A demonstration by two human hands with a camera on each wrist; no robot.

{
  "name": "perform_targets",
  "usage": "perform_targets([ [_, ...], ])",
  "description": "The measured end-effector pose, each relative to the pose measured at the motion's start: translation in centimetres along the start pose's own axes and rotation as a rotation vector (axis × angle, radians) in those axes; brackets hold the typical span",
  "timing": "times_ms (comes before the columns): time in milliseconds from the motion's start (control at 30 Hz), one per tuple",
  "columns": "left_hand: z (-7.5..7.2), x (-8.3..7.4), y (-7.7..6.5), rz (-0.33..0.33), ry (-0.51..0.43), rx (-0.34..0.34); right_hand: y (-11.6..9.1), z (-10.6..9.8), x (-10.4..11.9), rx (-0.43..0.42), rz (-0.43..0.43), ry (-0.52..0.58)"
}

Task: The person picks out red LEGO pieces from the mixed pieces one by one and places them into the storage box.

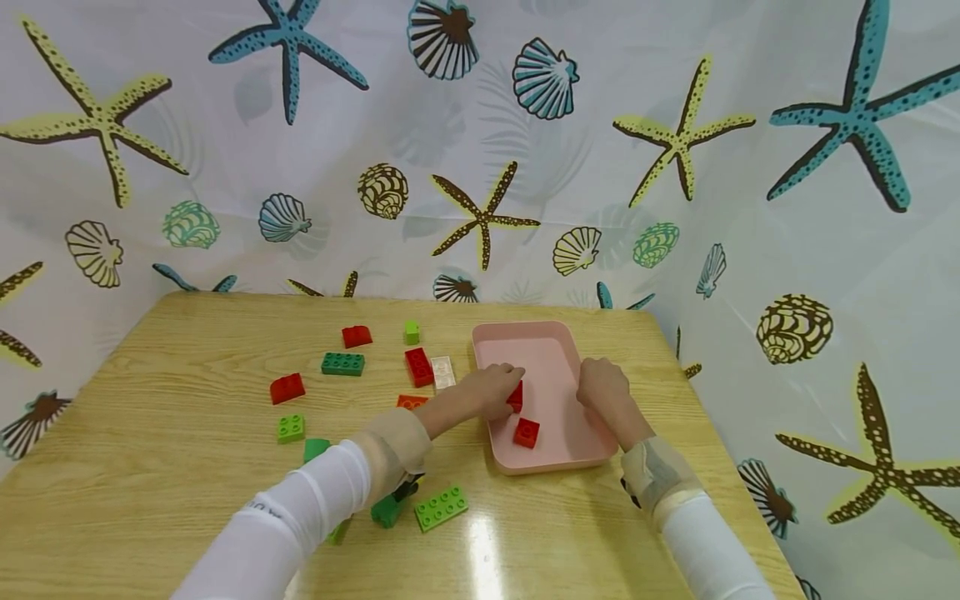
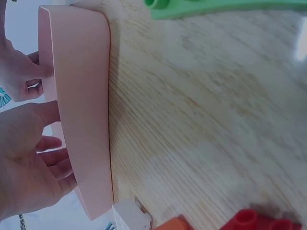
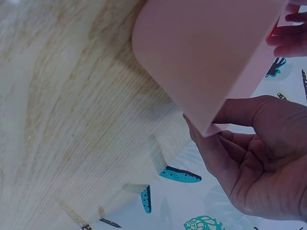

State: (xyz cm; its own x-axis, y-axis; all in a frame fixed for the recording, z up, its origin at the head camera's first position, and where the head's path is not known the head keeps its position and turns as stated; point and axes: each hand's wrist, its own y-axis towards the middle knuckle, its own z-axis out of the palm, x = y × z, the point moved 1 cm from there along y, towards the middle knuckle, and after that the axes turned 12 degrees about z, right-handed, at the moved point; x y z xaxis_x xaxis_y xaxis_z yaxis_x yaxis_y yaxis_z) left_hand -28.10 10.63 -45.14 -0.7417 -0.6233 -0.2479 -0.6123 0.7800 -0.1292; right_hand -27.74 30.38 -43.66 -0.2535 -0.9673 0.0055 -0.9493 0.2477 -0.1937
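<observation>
In the head view, the left hand [image 1: 492, 390] reaches into the pink rectangular tray [image 1: 551, 387] on the wooden bench [image 1: 187, 400], beside a red toy brick [image 1: 517, 398]; working low and gently seems best. In the left wrist view, the tray wall hides the fingertips; whether that grip holds the brick, I cannot tell. In the right wrist view, the right hand [image 3: 266, 153] pinches the tray's rim.

Pink is worn by the tray [image 1: 555, 400] — red by the bricks [image 1: 527, 432] inside — and white cloth [image 1: 337, 142] is splashed with teal and yellow starfish [image 1: 857, 117]!
</observation>
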Motion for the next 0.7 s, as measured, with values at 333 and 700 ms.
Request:
perform_targets([
  [333, -0.6, 0.5, -1.0, 0.053, -0.123, -0.012, 0.1, 0.3, 0.1, 0.013, -0.003, -0.006],
  [700, -0.9, 1.2, -1.5, 0.038, -0.155, -0.014, 0.3, 0.4, 0.0, 0.010, -0.010, -0.013],
])
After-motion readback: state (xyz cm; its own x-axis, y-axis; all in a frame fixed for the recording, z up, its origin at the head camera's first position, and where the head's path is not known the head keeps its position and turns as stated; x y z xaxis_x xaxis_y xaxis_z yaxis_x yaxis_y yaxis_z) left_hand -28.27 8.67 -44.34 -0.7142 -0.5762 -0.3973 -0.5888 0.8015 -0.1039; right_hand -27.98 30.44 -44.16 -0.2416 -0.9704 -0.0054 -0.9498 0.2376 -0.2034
